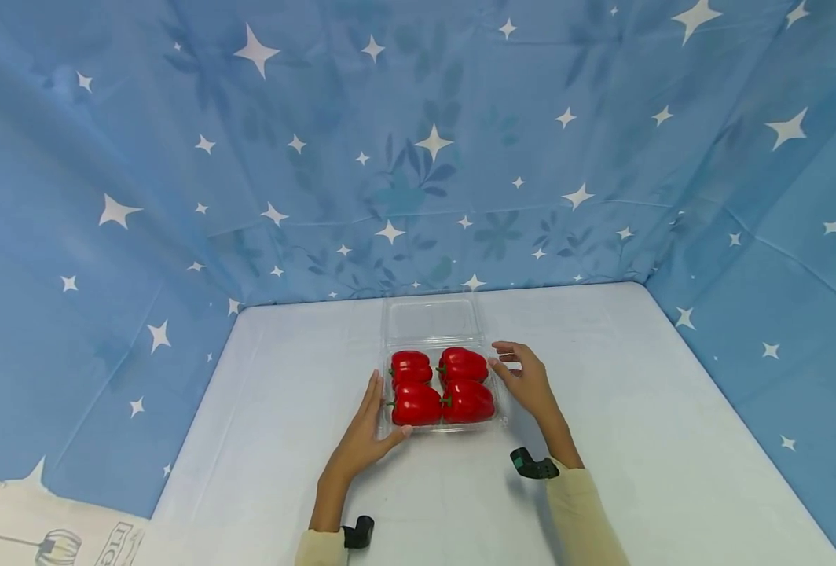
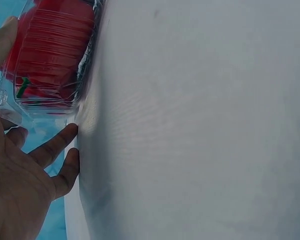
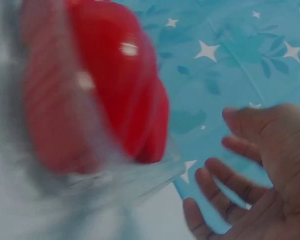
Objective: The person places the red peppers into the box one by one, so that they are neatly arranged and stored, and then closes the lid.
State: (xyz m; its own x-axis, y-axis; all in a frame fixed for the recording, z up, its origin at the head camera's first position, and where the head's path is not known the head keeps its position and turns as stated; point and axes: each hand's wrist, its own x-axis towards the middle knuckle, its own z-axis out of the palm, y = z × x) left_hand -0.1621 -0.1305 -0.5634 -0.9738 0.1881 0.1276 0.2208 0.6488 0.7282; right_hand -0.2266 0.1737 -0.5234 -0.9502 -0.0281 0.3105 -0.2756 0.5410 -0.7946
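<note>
Several red bell peppers (image 1: 468,402) with green stems lie in two rows in a clear plastic clamshell container (image 1: 453,428). Its transparent lid (image 1: 432,321) is folded back away from me. My left hand (image 1: 357,444) is at the container's near left corner, thumb against the near wall and fingers stretched along the left side. In the left wrist view the fingers of the left hand (image 2: 20,185) are spread beside the container. To the right of the container, my right hand (image 1: 529,383) is raised and holds nothing. The right wrist view shows the right hand (image 3: 260,185) apart from the container, its fingers loosely bent.
The container stands on a white-covered table (image 1: 672,440). A blue curtain (image 1: 333,173) with white stars encloses the back and sides. A pale printed cloth (image 1: 29,523) lies at the lower left. Dark cameras (image 1: 533,464) are strapped to both wrists.
</note>
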